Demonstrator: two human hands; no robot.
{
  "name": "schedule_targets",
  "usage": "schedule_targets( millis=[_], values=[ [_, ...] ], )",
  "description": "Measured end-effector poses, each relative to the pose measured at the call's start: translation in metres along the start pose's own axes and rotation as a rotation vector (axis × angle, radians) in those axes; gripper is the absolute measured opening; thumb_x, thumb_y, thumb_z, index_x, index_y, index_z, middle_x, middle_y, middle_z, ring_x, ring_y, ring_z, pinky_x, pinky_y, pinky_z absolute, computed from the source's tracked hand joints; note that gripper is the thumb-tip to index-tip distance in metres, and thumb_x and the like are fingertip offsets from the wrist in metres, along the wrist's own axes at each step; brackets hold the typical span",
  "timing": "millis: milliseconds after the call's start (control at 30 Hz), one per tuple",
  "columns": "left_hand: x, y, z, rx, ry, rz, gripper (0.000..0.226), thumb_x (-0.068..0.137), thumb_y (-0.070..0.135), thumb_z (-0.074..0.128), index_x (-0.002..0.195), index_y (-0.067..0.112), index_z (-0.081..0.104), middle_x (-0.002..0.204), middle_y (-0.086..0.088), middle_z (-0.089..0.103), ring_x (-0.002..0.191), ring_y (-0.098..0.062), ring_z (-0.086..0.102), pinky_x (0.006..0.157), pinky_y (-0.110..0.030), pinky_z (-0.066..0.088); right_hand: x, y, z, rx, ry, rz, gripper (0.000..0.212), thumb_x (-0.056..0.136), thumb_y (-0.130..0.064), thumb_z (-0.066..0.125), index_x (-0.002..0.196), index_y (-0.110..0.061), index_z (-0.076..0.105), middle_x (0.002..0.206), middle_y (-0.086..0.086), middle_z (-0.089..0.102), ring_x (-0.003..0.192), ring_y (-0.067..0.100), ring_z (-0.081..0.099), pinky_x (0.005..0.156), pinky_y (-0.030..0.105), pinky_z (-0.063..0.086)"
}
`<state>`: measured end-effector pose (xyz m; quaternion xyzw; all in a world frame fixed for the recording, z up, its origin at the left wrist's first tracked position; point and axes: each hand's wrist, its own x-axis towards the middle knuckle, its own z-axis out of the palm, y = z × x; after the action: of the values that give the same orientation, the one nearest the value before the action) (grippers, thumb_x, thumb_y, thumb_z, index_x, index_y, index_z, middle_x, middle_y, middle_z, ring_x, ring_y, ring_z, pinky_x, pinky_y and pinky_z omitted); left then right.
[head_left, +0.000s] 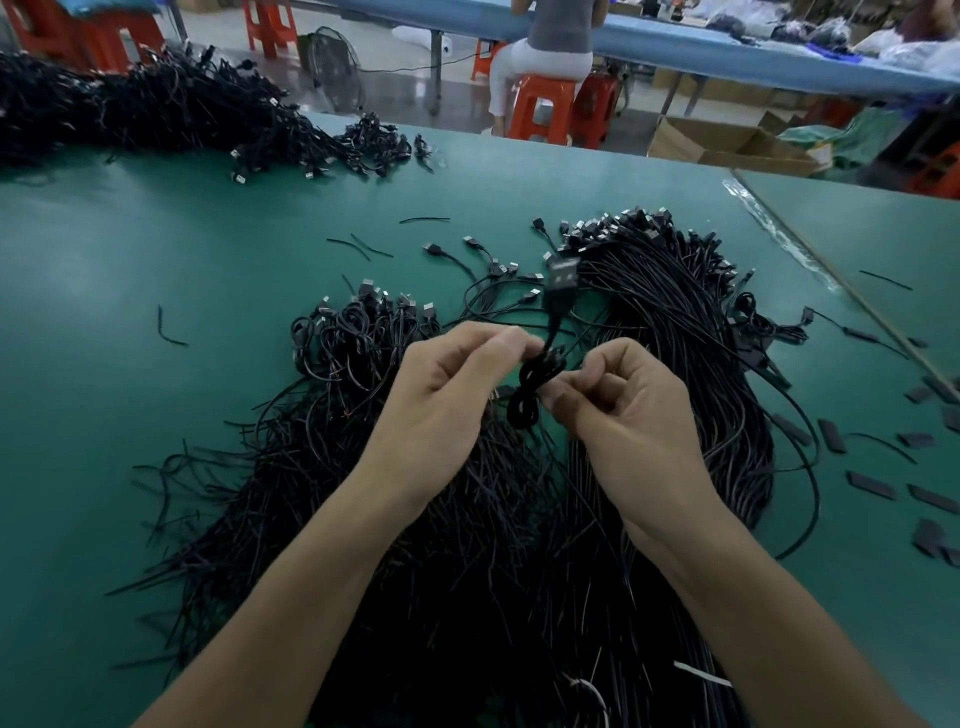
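USB cable (531, 388), black, held above the green table (156, 249) between both hands, its length folded into a small hank and its plug (562, 274) standing up beyond the fingers. Left hand (447, 395): thumb and forefinger pinched together on the upper side of the hank. Right hand (618, 410): thumb and curled fingers clamped on the opposite side. The step in hand appears to be binding the folded hank at its waist; whether a tie is already round it cannot be told, since the fingers hide that spot. The next move would call for a firm pinch on the loops, so that they do not spring open while the wrap is twisted shut, then release onto the finished bundles (363, 322) beside the left hand. Loose cables (675, 374) lie heaped beneath the hands. The only container is an open cardboard box (727, 148) on the floor beyond the table; its contents cannot be made out.
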<state>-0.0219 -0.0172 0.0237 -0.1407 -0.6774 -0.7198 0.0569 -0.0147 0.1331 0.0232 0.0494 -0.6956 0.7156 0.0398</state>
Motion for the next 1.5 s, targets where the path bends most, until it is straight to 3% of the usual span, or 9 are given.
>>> schedule_targets(
  millis=[133,200,400,633,833,933,1133,1333,1500],
  values=[
    [-0.004,-0.003,-0.001,0.084,-0.096,-0.007,0.021,0.081,0.039,0.078,0.079,0.02,0.07,0.076,0.003,0.067,0.065,-0.014,0.059,0.063,-0.026,0.05,0.004,-0.001,-0.001,0.076,0.096,0.012,0.03,0.087,0.009,0.064,0.076,-0.014,0.048,0.068,-0.001,0.066,0.065,0.006,0.062,0.063,0.018,0.052],
    [-0.005,-0.007,0.001,0.176,-0.068,-0.014,0.023,0.073,0.042,0.084,0.076,0.026,0.068,0.076,0.011,0.06,0.063,-0.005,0.052,0.06,-0.019,0.043,0.005,-0.002,0.0,0.045,0.148,-0.009,0.031,0.087,0.005,0.068,0.075,-0.016,0.048,0.07,-0.003,0.068,0.071,0.008,0.065,0.07,0.022,0.055],
    [-0.004,-0.015,0.0,0.293,-0.005,-0.115,0.031,0.078,0.042,0.081,0.089,0.028,0.056,0.061,0.006,0.064,0.046,-0.007,0.05,0.047,-0.025,0.046,0.0,-0.009,0.004,0.108,0.15,-0.098,0.031,0.087,0.007,0.067,0.075,-0.014,0.047,0.069,-0.008,0.068,0.062,0.0,0.061,0.065,0.014,0.05],
    [-0.004,-0.012,0.001,0.057,-0.03,-0.189,0.018,0.09,0.014,0.072,0.099,0.012,0.056,0.075,-0.007,0.076,0.067,-0.025,0.074,0.058,-0.029,0.058,-0.004,-0.009,0.006,0.131,0.081,-0.09,0.028,0.085,0.008,0.065,0.075,-0.011,0.048,0.07,-0.007,0.07,0.067,0.003,0.066,0.067,0.014,0.051],
    [0.0,-0.009,-0.001,-0.093,0.067,-0.141,0.021,0.1,0.001,0.05,0.098,0.016,0.065,0.077,0.001,0.073,0.073,-0.011,0.069,0.068,-0.026,0.058,-0.005,-0.003,0.006,0.065,0.082,-0.076,0.028,0.085,0.006,0.068,0.075,-0.013,0.05,0.072,-0.004,0.069,0.074,0.007,0.066,0.071,0.019,0.054],
    [0.0,-0.007,0.0,-0.119,0.071,-0.101,0.016,0.096,0.009,0.062,0.103,0.023,0.063,0.076,0.003,0.068,0.072,-0.008,0.064,0.069,-0.023,0.055,-0.006,0.0,0.007,0.033,0.091,-0.073,0.03,0.086,0.003,0.069,0.074,-0.016,0.049,0.072,-0.004,0.067,0.074,0.008,0.063,0.072,0.019,0.053],
    [-0.001,-0.007,-0.001,-0.111,0.007,-0.027,0.044,0.084,-0.003,0.073,0.114,0.022,0.055,0.096,0.002,0.077,0.083,-0.009,0.071,0.073,-0.02,0.054,-0.006,0.003,0.005,0.141,0.076,0.017,0.029,0.085,-0.001,0.07,0.073,-0.016,0.048,0.076,0.007,0.067,0.075,0.013,0.062,0.067,0.019,0.052],
    [-0.001,-0.007,-0.002,0.009,0.007,0.02,0.038,0.071,0.01,0.082,0.101,0.029,0.068,0.093,0.009,0.075,0.074,-0.005,0.061,0.067,-0.025,0.05,-0.007,0.007,0.004,0.298,0.066,0.091,0.026,0.083,-0.004,0.069,0.074,-0.017,0.048,0.069,-0.002,0.065,0.064,0.004,0.059,0.062,0.015,0.049],
    [-0.003,-0.009,-0.002,-0.04,-0.07,0.126,0.031,0.075,-0.006,0.076,0.094,0.017,0.069,0.087,0.003,0.075,0.087,-0.015,0.073,0.081,-0.024,0.056,-0.006,0.005,0.007,0.421,0.042,0.126,0.029,0.066,-0.014,0.073,0.074,-0.015,0.046,0.061,-0.004,0.061,0.057,0.005,0.054,0.056,0.015,0.047]
  ],
)
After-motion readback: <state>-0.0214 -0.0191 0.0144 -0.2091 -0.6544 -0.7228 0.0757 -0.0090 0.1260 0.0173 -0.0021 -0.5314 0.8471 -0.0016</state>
